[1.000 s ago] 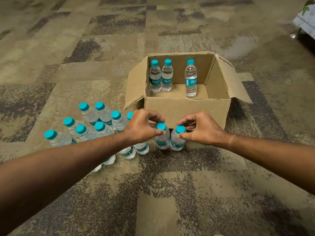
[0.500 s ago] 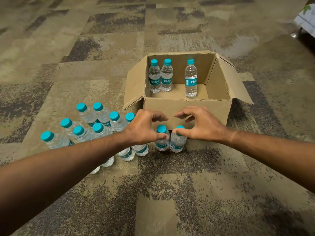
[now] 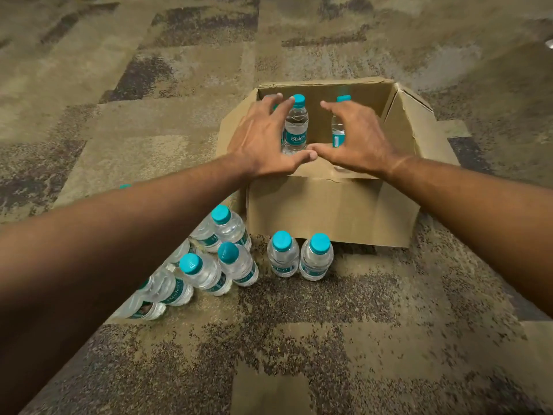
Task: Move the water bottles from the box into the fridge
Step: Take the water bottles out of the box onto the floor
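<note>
An open cardboard box (image 3: 329, 208) stands on the carpet. Inside it a clear water bottle with a teal cap (image 3: 296, 127) stands upright, and a second bottle (image 3: 338, 127) shows partly behind my right hand. My left hand (image 3: 263, 139) reaches over the box's near wall with spread fingers beside the first bottle, holding nothing. With its fingers spread too, my right hand (image 3: 356, 136) hovers in front of the second bottle and is empty. Two bottles (image 3: 299, 256) stand on the floor just in front of the box.
Several more teal-capped bottles (image 3: 215, 259) stand clustered on the carpet left of the box, partly hidden under my left forearm. The box's right flap (image 3: 419, 127) folds outward. Patterned carpet (image 3: 329, 354) surrounds everything.
Both hands let go of the two bottles in front of the box and moved forward over its near wall, fingers spreading. The camera has come closer to the box.
</note>
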Motion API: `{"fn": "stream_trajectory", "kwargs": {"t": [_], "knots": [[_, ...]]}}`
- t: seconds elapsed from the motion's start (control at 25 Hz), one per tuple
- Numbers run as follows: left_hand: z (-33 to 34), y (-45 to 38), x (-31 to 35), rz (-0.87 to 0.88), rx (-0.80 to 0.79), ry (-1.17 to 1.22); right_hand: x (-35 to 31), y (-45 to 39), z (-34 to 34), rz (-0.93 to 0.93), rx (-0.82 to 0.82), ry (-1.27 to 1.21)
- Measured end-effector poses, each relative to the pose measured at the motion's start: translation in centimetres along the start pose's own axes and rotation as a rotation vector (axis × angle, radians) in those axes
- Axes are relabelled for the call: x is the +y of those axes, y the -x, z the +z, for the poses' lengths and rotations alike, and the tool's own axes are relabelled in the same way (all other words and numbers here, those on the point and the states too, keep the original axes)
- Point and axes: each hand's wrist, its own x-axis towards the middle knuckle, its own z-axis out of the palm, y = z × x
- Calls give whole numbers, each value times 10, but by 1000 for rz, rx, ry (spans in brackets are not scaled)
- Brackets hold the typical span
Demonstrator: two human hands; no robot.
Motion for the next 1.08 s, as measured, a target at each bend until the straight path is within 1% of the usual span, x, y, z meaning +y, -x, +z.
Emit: {"fn": "stream_trajectory", "kwargs": {"t": [0.2, 0.36, 0.48, 0.6, 0.84, 0.96, 1.08], "knots": [[16, -35, -20, -75, -126, -84, 9, -50, 29, 39, -39, 22], [27, -58, -35, -176, -183, -46, 11, -74, 49, 17, -101, 38], [29, -73, -38, -166, -212, -93, 8, -85, 55, -19, -149, 55], [29, -83, -40, -158, -252, -170, 6, -90, 52, -21, -127, 54], [29, -91, -38, -184, -100, -176, 9, -88, 43, 82, 6, -10], [32, -94, -37, -205, -97, -129, 9, -80, 41, 149, -1, -92], [33, -97, -34, -261, -94, -63, 6, -71, 41, 156, -10, -125]]}}
